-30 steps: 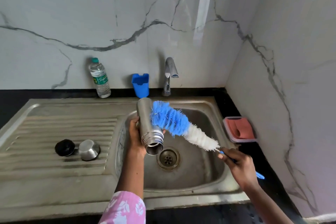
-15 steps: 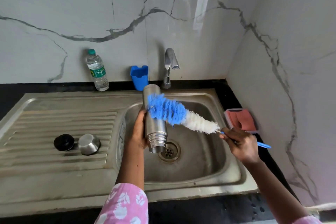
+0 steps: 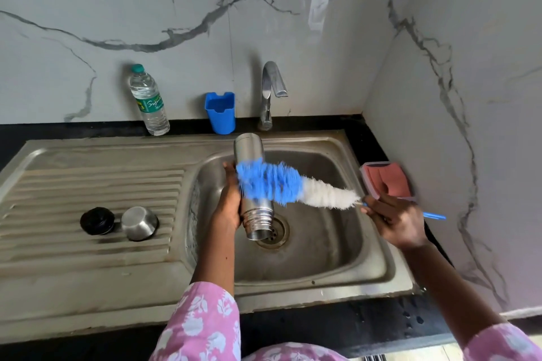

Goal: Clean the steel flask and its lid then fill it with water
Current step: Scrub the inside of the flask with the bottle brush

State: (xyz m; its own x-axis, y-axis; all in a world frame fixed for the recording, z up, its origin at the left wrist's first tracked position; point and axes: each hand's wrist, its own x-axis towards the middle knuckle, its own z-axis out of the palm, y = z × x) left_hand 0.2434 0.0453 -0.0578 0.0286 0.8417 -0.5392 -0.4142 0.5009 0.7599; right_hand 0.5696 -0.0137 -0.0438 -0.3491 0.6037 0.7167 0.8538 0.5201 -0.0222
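Observation:
My left hand [image 3: 230, 202] grips the steel flask [image 3: 251, 152] over the sink basin [image 3: 328, 246], mouth pointing down toward the drain [image 3: 274, 233]. My right hand [image 3: 396, 221] holds the thin blue handle of a bottle brush [image 3: 293, 184]. The brush's blue and white bristles lie across the flask's outer wall, blurred. A black inner lid [image 3: 97, 220] and a steel cap [image 3: 140, 223] sit side by side on the ribbed drainboard [image 3: 88, 184] to the left.
A tap [image 3: 271, 91] stands behind the basin, no water running. A blue holder [image 3: 220, 113] and a plastic water bottle [image 3: 149, 101] stand at the back wall. A pink soap tray [image 3: 387, 179] with an orange sponge sits on the black counter at right.
The flask has turned from tilted to nearly upright, mouth down. The brush has slid along its outer wall, and my right hand has risen slightly.

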